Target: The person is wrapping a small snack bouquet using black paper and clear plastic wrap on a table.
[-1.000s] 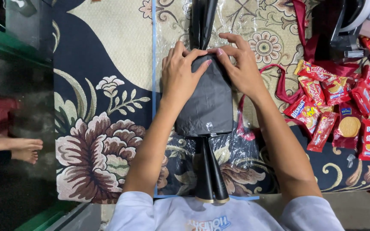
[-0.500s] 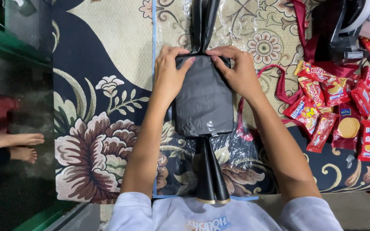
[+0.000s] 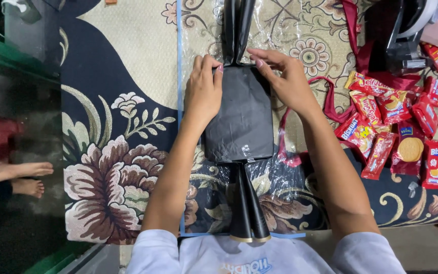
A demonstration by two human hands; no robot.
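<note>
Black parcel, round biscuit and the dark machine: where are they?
black parcel (image 3: pixel 242 119), head view, middle of its wrapped face
round biscuit (image 3: pixel 410 149), head view, its centre
dark machine (image 3: pixel 394 30), head view, its body

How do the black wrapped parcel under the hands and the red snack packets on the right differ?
The black wrapped parcel is one large, plain, dark bundle, while the red snack packets are many, small and brightly printed. The parcel lies on a clear plastic sheet with the left hand and right hand pressed at its top edge; the packets lie scattered on the carpet, untouched. Both rest flat.
</note>
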